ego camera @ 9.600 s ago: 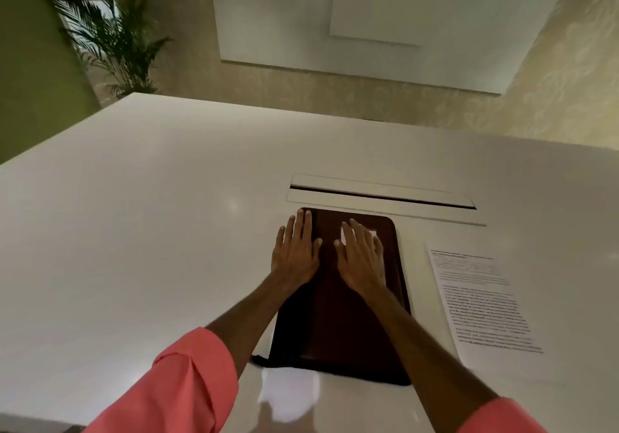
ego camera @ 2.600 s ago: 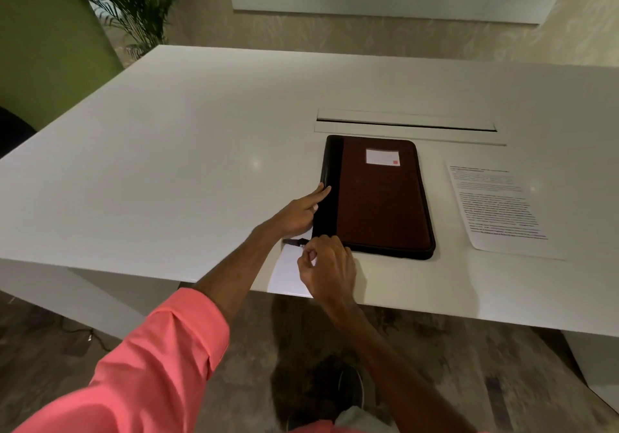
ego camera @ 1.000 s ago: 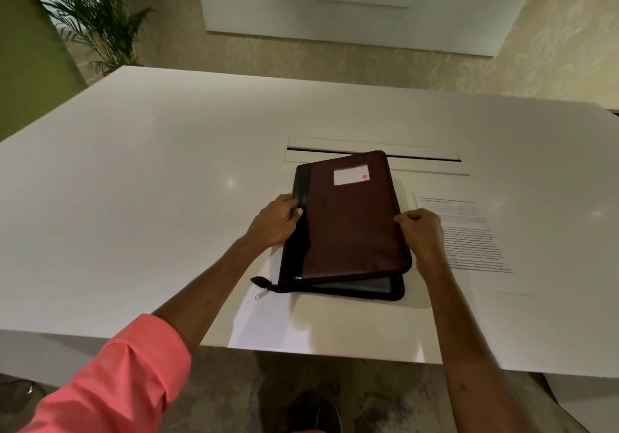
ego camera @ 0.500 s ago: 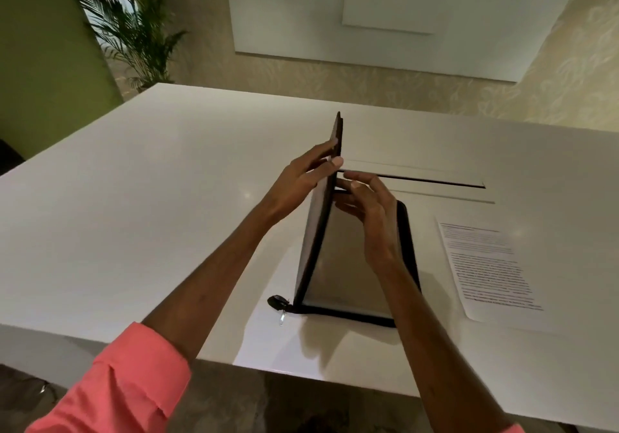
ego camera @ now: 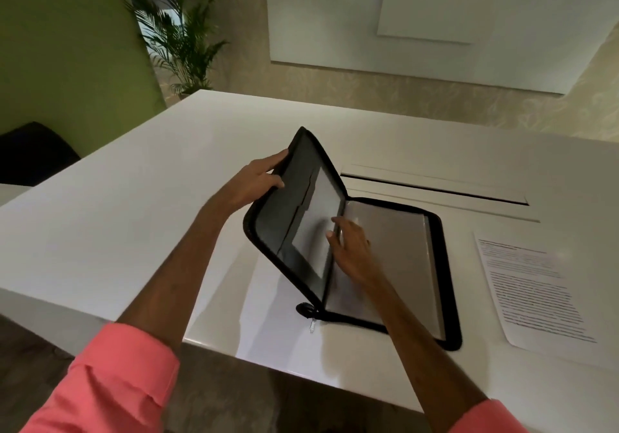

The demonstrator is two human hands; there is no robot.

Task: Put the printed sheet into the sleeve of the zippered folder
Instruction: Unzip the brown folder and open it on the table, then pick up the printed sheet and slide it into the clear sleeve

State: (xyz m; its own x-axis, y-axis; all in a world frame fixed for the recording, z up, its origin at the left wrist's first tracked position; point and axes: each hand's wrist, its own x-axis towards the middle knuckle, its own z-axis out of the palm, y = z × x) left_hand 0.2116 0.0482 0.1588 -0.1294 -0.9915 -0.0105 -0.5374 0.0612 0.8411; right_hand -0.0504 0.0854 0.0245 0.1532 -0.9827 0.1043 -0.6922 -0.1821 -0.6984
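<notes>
Your left hand (ego camera: 258, 183) has the zippered folder (ego camera: 351, 248) by its cover, fingers curled over the outer edge and thumb on the inner lining, pinching that flap so it stands tilted up from the spine instead of falling shut or flopping flat. That looks deliberate: holding it partway gives you a clear look at both inner faces. The back half lies flat on the bench (ego camera: 134, 231), which takes the weight, so one hand is enough for the cover.

Your right hand (ego camera: 351, 252) is loosely spread, fingertips (ego camera: 331, 233) resting near the spine where a pale sleeve (ego camera: 388, 258) lies on the flat half. I'd judge you're feeling for the sleeve's open edge; whether a finger has got under it, I cannot tell. There's a second, paler pocket panel (ego camera: 318, 221) on the raised cover, so either could be the target.

The printed sheet (ego camera: 529, 292) lies flat at three o'clock of the folder, text up, just beside it but apart from it, and untouched. Good placement: your right hand can slide straight across once the sleeve is open. The zipper pull (ego camera: 312, 325) dangles at the folder's near corner, about seven o'clock, clear of the opening. The insertion itself isn't yet begun.
</notes>
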